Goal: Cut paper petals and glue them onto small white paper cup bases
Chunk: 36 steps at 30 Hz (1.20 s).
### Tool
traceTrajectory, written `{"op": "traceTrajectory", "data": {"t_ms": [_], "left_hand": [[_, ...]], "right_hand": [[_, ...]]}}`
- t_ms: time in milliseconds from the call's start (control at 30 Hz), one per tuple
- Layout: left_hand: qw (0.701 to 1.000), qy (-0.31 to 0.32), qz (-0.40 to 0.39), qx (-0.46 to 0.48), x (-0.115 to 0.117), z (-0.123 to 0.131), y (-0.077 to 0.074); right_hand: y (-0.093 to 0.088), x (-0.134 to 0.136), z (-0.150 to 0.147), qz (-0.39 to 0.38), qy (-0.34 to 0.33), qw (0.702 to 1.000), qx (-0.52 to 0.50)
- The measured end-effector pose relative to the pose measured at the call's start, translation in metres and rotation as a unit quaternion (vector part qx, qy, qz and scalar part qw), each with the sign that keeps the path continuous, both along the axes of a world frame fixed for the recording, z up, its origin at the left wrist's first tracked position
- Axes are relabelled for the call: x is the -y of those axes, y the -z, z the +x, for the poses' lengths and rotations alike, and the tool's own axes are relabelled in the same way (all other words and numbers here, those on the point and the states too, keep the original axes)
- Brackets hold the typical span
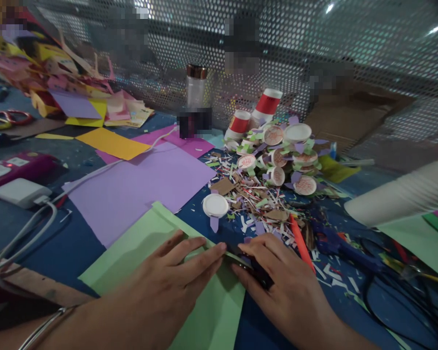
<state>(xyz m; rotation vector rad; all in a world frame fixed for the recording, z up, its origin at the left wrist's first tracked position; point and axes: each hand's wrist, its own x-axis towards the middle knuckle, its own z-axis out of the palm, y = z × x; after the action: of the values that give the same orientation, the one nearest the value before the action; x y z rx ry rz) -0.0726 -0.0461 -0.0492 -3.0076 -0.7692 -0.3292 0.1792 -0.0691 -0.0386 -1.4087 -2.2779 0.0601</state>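
Observation:
My left hand (182,277) lies on a light green sheet of paper (120,267), fingers stretched out and pressing near its far edge. My right hand (288,287) is closed around a small black hand tool (261,272), mostly covered by the fingers, so its exact kind is unclear. The tool's front end meets the sheet's edge, close to my left fingertips. Just beyond my hands sits a round white paper piece (215,205) with a purple tab (214,224) pointing towards me. A lilac sheet (142,189) lies behind the green one.
Paper cups (268,104) and a pile of small cup pieces (273,146) with purple and green tabs stand among paper scraps (255,199). To the right are an orange stick (301,243), black cables (394,301) and a white roll (401,189). A white charger (21,192) lies left.

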Motion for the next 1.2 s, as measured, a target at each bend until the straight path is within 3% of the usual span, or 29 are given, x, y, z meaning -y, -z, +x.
{"op": "traceTrajectory", "data": {"t_ms": [333, 933, 1200], "left_hand": [[0.997, -0.006, -0.070, 0.022, -0.003, 0.000, -0.011], [0.997, -0.002, -0.070, 0.022, 0.000, 0.008, -0.016], [0.998, -0.031, -0.039, 0.046, 0.003, 0.002, -0.006]], "right_hand": [[-0.005, -0.005, -0.003, -0.032, -0.004, 0.999, 0.007], [-0.001, -0.007, -0.004, -0.043, -0.009, 0.999, 0.008], [0.003, -0.006, -0.004, -0.031, -0.013, 0.999, -0.005]]}}
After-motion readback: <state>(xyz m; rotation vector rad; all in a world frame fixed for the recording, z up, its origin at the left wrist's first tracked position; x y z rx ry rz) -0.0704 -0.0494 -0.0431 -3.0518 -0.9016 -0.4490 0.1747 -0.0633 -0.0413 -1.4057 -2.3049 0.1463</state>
